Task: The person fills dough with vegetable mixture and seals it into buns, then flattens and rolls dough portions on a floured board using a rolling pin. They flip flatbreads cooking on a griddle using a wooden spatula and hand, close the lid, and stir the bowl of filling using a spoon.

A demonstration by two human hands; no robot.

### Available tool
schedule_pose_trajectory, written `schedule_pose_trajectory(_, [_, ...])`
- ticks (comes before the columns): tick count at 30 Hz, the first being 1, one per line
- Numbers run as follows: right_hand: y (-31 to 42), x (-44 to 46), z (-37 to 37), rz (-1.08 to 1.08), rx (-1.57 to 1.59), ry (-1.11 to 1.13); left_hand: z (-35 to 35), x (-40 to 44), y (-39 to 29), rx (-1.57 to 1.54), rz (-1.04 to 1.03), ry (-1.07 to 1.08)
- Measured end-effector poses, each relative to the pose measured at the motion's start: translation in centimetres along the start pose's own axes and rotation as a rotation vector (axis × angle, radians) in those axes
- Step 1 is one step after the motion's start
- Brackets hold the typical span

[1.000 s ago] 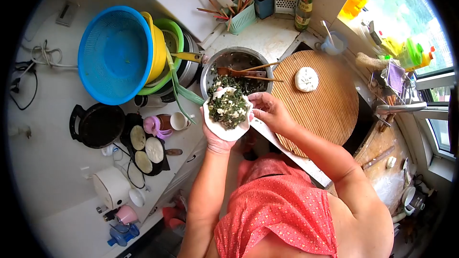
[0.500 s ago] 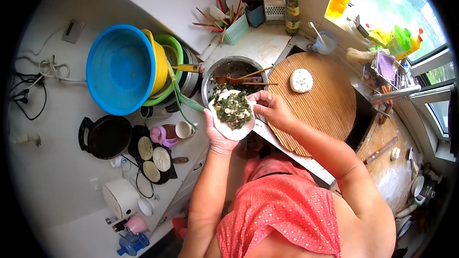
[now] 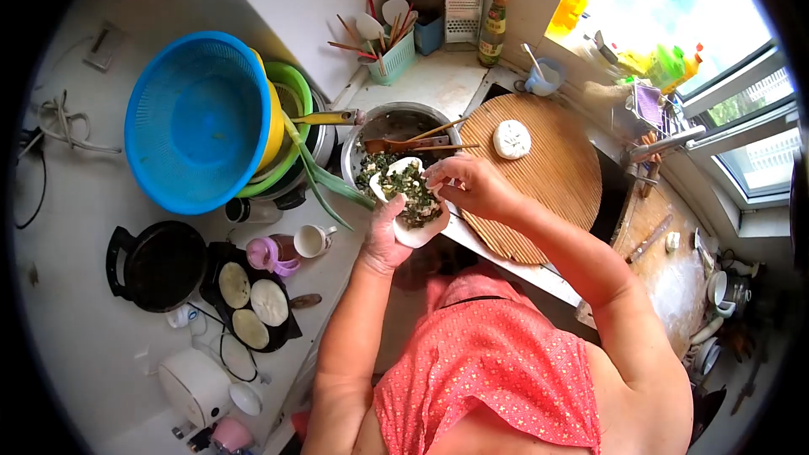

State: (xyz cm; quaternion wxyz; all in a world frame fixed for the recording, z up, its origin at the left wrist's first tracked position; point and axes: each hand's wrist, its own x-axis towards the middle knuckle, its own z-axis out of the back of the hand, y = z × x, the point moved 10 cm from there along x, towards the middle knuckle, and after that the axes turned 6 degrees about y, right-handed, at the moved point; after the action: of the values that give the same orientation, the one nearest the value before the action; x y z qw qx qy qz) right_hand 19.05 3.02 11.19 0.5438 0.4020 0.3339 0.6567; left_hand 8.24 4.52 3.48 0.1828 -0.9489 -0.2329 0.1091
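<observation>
Dough (image 3: 419, 235) narrowed; left hand (image 3: 385, 240) cups it, right hand (image 3: 474, 186) seemingly pinching.

No words, brand or number can be read anywhere. The tall dark bottle (image 3: 492, 27) with the brown cap, at the far edge of the surface (image 3: 431, 82) just right of the grater (image 3: 463, 15), bears a label (image 3: 490, 49) in yellowish and green tones; its print is too small and blurred to make out. On the orange bottle (image 3: 570, 8) by the far right window (image 3: 674, 0), lettering cannot be told either
</observation>
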Motion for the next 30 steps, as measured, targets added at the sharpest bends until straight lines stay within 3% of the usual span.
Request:
schedule_pose_trajectory(2, [-0.8,-0.2,-0.6,-0.098,0.002,0.047,-0.2,-0.1,0.1,0.029,0.040,0.032])
schedule_pose_trajectory(5, [-3.4,-0.6,-1.7,-0.285,0.598,-0.035,-0.1,0.0,0.5,0.015,0.067,0.041])
schedule_pose_trajectory(8, [-3.4,-1.2,-1.9,-0.459,0.640,0.003,-0.1,0.1,0.7,0.020,0.095,0.065])
schedule_pose_trajectory(18, [-4.4,-3.0,-1.8,-0.426,0.475,-0.142,-0.3,-0.5,1.4,-0.024,0.233,0.079])
schedule_pose_trajectory(21, [-3.6,-3.5,-0.9,-0.387,0.431,-0.231,-0.6,-0.5,0.5,0.068,0.162,0.031])
schedule_pose_trajectory(24, [-2.9,-3.9,-0.4,-0.414,0.185,-0.153,0.5,0.0,0.6,0.159,0.129,0.007])
schedule_pose_trajectory(26, [-0.5,-3.6,0.4,-0.180,-0.095,-0.166,-0.2,-0.1,0.6,0.173,0.137,-0.013])
schedule_pose_trajectory(27, [0.4,-3.6,0.6,-0.070,-0.084,-0.187,-0.4,-0.2,0.9,0.168,0.174,0.001])
schedule_pose_trajectory(30, [-1.8,-4.3,-0.1,-0.253,0.047,-0.086,-0.6,-0.2,1.7,0.189,0.234,0.037])
